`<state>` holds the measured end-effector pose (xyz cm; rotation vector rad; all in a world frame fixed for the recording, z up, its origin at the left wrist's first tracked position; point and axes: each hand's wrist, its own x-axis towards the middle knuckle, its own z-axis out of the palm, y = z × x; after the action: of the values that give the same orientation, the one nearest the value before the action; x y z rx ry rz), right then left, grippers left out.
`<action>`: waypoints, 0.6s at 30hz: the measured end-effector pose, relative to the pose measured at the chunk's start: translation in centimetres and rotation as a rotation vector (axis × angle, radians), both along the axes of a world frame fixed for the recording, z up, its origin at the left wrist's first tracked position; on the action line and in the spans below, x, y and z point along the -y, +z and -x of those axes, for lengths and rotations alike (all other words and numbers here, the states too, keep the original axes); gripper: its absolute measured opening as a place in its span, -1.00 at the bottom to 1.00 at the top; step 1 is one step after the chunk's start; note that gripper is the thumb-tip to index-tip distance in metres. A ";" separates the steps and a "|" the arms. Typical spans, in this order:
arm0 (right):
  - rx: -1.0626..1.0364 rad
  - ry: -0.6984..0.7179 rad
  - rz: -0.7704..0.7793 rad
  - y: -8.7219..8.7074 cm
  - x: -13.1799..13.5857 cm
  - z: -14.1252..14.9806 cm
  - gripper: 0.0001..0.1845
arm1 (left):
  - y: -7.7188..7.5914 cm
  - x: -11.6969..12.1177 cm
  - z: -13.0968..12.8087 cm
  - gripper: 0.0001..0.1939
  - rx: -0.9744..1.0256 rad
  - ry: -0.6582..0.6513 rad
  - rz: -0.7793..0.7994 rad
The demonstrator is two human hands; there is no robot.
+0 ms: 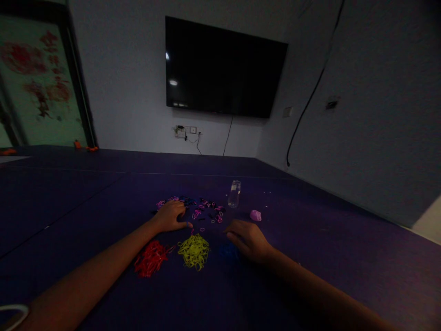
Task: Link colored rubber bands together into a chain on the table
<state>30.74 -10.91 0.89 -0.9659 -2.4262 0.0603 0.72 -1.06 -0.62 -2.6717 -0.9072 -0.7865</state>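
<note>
My left hand (171,216) rests at the left of a loose pile of mixed pink, blue and black rubber bands (206,204). Its fingers reach over the bands and its thumb stretches apart, with a bluish band showing at the thumb. My right hand (250,238) is low over the mat, its fingers curled together; whatever is between them is hidden. Partly beneath it lies a dim blue rubber band pile (228,251). Nearer to me are a yellow-green rubber band pile (194,251) and a red rubber band pile (150,258).
An upright clear bottle (234,195) stands behind the bands. A pink lump (255,215) lies beyond my right hand. The dark purple surface (310,220) runs back to a wall with a television (223,69). A black cable (310,99) hangs at the right.
</note>
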 end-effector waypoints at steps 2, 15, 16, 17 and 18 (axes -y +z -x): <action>0.036 0.048 0.046 0.6 -1.1 0.8 -0.48 | 0.0 0.1 -0.1 -0.41 0.005 0.005 0.007; -0.295 0.145 0.292 -2.1 -5.1 3.5 -0.17 | -0.6 0.6 -1.3 -0.46 -0.014 -0.024 0.068; -0.286 0.153 0.281 -2.0 -4.9 3.5 -0.18 | -0.7 0.5 -1.3 -0.47 -0.008 -0.017 0.068; -0.269 0.160 0.268 -1.9 -4.7 3.6 -0.20 | -0.7 0.4 -1.3 -0.48 0.000 -0.009 0.068; -0.246 0.166 0.255 -1.7 -4.5 3.6 -0.21 | -0.8 0.3 -1.3 -0.49 0.010 -0.001 0.067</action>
<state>27.13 -6.42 -0.84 -0.8059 -2.2977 0.5282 2.04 -1.37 -1.41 -2.7279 -0.9514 -0.7836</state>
